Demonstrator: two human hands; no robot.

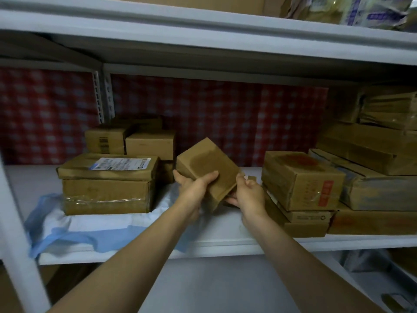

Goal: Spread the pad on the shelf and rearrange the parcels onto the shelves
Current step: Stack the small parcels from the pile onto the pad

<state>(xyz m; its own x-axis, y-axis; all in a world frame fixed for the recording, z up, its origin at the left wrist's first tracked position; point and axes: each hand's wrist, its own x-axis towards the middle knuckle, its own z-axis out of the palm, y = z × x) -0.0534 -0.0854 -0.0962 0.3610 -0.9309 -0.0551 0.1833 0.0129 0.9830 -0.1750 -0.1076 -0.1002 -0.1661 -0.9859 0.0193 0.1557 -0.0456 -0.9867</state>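
Note:
A small brown cardboard parcel (206,164) is held tilted above the middle of the white shelf (225,242). My left hand (195,185) grips its near left side, thumb on top. My right hand (247,195) holds its lower right corner from beneath. A blue and white pad (74,229) lies rumpled over the left part of the shelf, one corner hanging off the front edge. On the pad stands a stack of two wide parcels (108,184), the top one bearing a white label.
Two smaller boxes (129,141) stand behind the left stack. Stacked parcels (302,181) and larger ones (372,159) fill the shelf's right side. A red checked cloth (225,114) hangs at the back. A white upright (13,213) stands at left, another shelf (203,30) overhead.

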